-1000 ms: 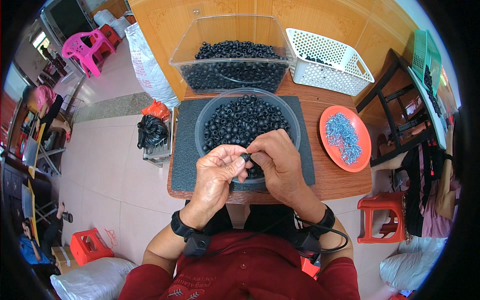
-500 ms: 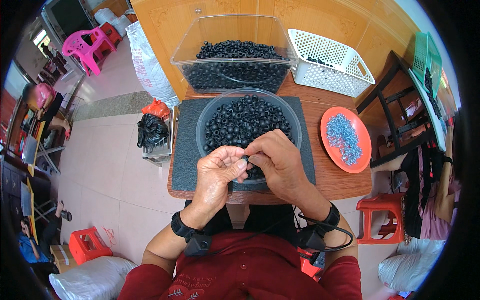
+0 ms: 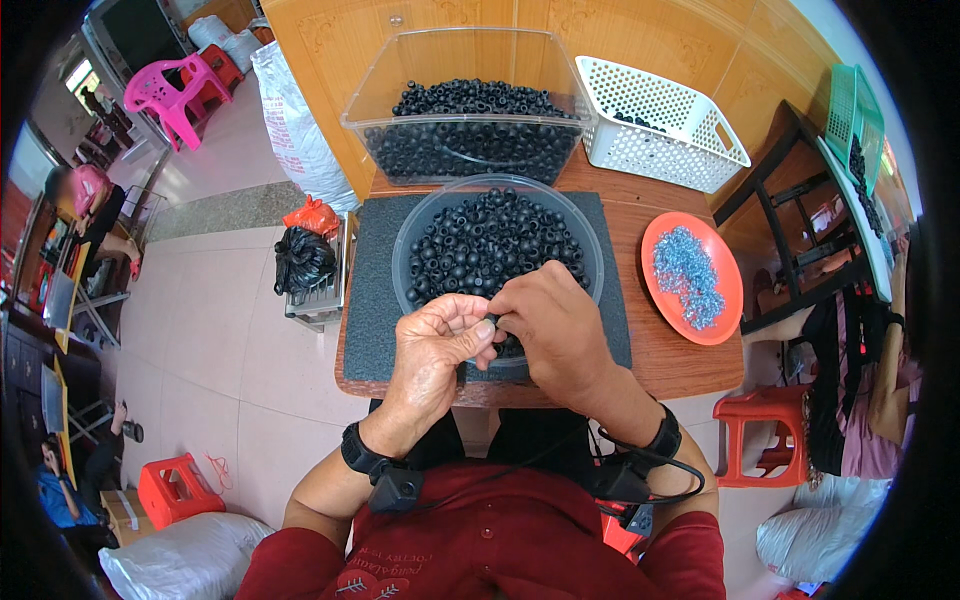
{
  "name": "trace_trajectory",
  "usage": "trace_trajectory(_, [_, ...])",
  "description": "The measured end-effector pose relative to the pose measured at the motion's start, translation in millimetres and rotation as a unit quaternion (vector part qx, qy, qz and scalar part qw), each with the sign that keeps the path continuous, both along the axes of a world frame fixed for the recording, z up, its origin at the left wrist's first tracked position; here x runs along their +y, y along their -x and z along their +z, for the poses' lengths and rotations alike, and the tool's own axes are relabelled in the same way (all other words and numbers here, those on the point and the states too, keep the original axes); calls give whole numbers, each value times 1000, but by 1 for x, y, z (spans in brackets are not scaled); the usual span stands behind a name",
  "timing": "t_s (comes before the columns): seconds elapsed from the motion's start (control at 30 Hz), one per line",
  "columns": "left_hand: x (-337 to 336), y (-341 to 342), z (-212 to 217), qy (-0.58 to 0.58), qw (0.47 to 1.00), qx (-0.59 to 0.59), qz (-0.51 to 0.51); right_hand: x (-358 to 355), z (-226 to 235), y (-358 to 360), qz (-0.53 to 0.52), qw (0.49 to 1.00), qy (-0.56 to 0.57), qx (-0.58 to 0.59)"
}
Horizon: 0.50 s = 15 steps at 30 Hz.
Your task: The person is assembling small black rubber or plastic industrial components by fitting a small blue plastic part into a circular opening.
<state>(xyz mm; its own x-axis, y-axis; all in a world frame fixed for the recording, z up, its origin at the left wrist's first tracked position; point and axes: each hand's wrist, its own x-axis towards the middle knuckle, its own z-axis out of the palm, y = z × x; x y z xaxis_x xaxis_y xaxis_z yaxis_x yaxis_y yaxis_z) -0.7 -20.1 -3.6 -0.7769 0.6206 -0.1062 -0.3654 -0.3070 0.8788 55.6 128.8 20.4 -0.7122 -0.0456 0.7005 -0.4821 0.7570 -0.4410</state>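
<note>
A round grey bowl (image 3: 415,232) full of small black rubber rings (image 3: 490,240) stands on a dark foam mat (image 3: 372,300) on a wooden table (image 3: 680,365). My left hand (image 3: 437,345) and my right hand (image 3: 552,325) meet at the bowl's near rim. Their fingertips pinch together on one small black ring, which the fingers mostly hide. Both wrists wear black bands with cables.
A clear tub (image 3: 470,60) of more black rings stands behind the bowl, with a white lattice basket (image 3: 665,125) to its right. An orange plate (image 3: 722,300) holds small blue-grey pieces. A red stool (image 3: 765,435) and a seated person (image 3: 870,380) are at right.
Both hands have stayed at the bowl's near rim, shifting only slightly as the fingers work the small ring.
</note>
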Motion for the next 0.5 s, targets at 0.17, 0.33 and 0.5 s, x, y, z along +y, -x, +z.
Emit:
trace_trajectory(0.17, [1, 0, 5, 12, 1000, -16, -15, -1, -2, -3, -2, 992, 124, -36])
trace_trajectory(0.33, [0, 3, 6, -2, 998, -50, -42, -5, -5, -7, -44, 995, 85, -2])
trace_trajectory(0.5, [0, 5, 9, -2, 997, -62, -51, -8, -8, -9, -61, 996, 62, 27])
